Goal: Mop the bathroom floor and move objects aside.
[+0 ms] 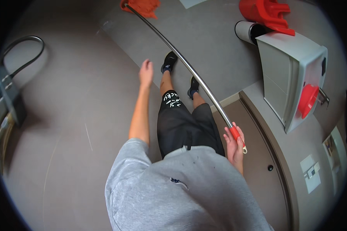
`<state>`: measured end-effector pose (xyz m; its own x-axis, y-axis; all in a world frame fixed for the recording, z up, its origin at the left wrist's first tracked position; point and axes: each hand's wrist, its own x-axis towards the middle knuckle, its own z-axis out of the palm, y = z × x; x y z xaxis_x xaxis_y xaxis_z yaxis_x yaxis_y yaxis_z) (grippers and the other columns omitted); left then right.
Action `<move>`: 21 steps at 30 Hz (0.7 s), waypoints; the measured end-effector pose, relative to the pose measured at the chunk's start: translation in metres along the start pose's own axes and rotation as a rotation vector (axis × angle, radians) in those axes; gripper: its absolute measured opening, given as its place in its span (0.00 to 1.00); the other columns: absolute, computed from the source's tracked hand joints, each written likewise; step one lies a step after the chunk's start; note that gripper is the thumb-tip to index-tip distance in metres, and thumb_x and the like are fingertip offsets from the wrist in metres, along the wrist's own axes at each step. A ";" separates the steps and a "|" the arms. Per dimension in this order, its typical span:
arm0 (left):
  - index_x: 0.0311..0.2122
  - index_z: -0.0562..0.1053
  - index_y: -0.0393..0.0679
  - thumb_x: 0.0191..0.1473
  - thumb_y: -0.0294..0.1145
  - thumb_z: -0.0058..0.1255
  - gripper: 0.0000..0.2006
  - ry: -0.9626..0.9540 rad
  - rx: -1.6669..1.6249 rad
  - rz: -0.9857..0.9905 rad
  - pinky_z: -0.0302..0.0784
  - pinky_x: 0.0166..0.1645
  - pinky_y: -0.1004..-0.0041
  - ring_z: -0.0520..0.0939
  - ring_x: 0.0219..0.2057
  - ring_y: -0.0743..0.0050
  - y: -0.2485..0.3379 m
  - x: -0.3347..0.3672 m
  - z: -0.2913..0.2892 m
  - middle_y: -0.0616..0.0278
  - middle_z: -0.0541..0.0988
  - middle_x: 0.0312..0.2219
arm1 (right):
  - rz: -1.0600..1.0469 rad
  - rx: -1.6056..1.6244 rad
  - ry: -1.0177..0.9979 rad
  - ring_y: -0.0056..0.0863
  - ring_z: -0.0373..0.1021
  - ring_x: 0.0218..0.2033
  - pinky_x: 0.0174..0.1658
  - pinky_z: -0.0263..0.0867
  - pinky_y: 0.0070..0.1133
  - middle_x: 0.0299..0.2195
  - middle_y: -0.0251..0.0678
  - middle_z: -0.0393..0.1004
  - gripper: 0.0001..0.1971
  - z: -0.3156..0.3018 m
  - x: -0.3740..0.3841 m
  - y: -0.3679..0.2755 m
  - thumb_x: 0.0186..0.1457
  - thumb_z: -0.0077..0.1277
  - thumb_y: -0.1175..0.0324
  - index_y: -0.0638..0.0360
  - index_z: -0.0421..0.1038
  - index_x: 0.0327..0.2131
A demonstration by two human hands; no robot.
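A mop slants across the view, its long metal pole (183,61) bowed by the lens. At the pole's far upper end an orange mop head (144,7) lies on the floor, partly cut off by the picture's edge. My right hand (235,148) is round the red grip at the near end, with the pale hanging loop sticking out below it. My left hand (145,73) is held out in front of me to the left of the pole, apart from it. Its fingers are loosely stretched, with nothing in them.
On the right stands a white sink cabinet (279,73) with a red basin (308,101) on it. Beyond are a cylindrical bin (245,31) and a red plastic seat (264,13). A brown door (254,154) is at lower right; a metal-and-black fixture (11,92) is far left.
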<state>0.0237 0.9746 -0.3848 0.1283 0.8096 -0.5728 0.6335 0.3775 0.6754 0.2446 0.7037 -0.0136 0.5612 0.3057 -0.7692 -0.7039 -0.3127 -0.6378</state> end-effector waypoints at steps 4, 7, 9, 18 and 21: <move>0.52 0.70 0.43 0.58 0.44 0.46 0.21 -0.246 0.221 0.167 0.64 0.58 0.66 0.69 0.56 0.55 -0.109 0.006 -0.005 0.51 0.71 0.53 | 0.145 0.137 -0.045 0.45 0.56 0.61 0.57 0.58 0.34 0.65 0.43 0.48 0.26 -0.009 0.044 0.065 0.61 0.46 0.59 0.55 0.56 0.60; 0.54 0.71 0.56 0.57 0.54 0.43 0.24 -0.810 0.305 0.176 0.43 0.66 0.51 0.56 0.64 0.49 -0.142 -0.069 0.082 0.55 0.63 0.59 | 0.102 0.197 0.071 0.44 0.56 0.60 0.58 0.58 0.36 0.64 0.40 0.49 0.26 -0.044 0.051 0.095 0.60 0.47 0.59 0.51 0.57 0.60; 0.50 0.73 0.56 0.56 0.54 0.43 0.21 -0.892 0.334 0.250 0.44 0.65 0.48 0.54 0.64 0.51 -0.197 -0.087 0.124 0.54 0.61 0.61 | 0.130 0.208 0.105 0.43 0.57 0.60 0.58 0.58 0.37 0.63 0.37 0.52 0.25 -0.072 0.047 0.107 0.58 0.49 0.59 0.49 0.60 0.59; 0.65 0.53 0.54 0.60 0.52 0.37 0.30 -0.538 -0.139 -0.227 0.48 0.66 0.63 0.49 0.66 0.57 -0.317 0.056 0.184 0.52 0.47 0.66 | 0.189 0.304 -0.004 0.43 0.62 0.57 0.55 0.62 0.39 0.61 0.30 0.57 0.26 -0.113 0.106 0.161 0.56 0.53 0.56 0.43 0.62 0.57; 0.68 0.36 0.57 0.60 0.62 0.29 0.38 -0.513 -0.502 -0.682 0.49 0.66 0.64 0.44 0.67 0.67 -0.271 0.005 0.174 0.60 0.41 0.67 | 0.273 0.330 0.017 0.43 0.62 0.57 0.56 0.62 0.39 0.61 0.31 0.57 0.28 -0.112 0.105 0.165 0.55 0.54 0.56 0.44 0.60 0.58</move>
<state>-0.0147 0.7981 -0.6519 0.2463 0.0994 -0.9641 0.3132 0.9332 0.1762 0.2363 0.5831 -0.2035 0.3401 0.2362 -0.9103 -0.9276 -0.0747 -0.3659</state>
